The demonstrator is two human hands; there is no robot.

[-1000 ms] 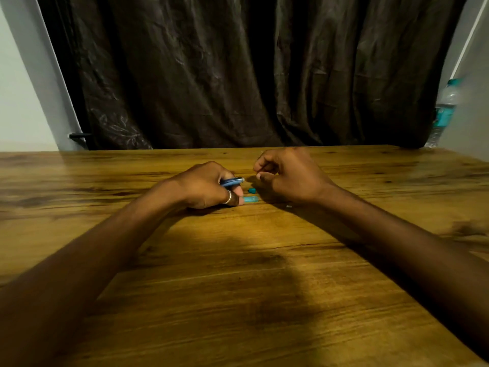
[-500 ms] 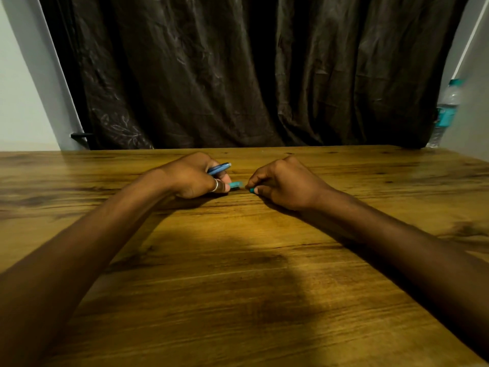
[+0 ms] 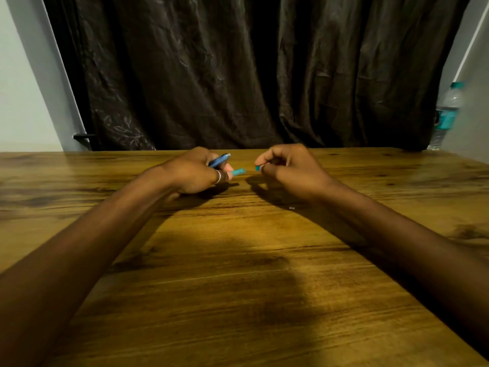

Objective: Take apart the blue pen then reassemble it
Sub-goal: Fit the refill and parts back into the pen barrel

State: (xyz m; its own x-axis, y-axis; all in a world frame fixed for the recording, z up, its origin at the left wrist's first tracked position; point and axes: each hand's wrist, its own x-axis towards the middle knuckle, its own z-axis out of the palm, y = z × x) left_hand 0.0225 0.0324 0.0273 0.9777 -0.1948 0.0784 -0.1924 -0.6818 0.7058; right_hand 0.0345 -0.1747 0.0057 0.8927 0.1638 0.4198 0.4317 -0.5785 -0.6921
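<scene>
My left hand (image 3: 195, 172) is closed around two pen parts: a blue pen barrel (image 3: 219, 159) sticks out above the fingers, and a teal pen piece (image 3: 239, 171) pokes out to the right below it. My right hand (image 3: 288, 168) pinches a small teal pen part (image 3: 257, 168) between thumb and forefinger. A short gap separates the two teal pieces. Both hands hover just above the wooden table (image 3: 238, 274) near its far edge. A tiny light-coloured piece (image 3: 291, 207) lies on the table below my right hand.
A dark curtain (image 3: 238, 75) hangs behind the table. A clear water bottle (image 3: 446, 115) with a teal label stands at the far right corner. A ring sits on a finger of my left hand.
Both hands have lifted off the table. My left hand has picked up the teal piece and my right hand the small teal part; they now sit slightly apart.
</scene>
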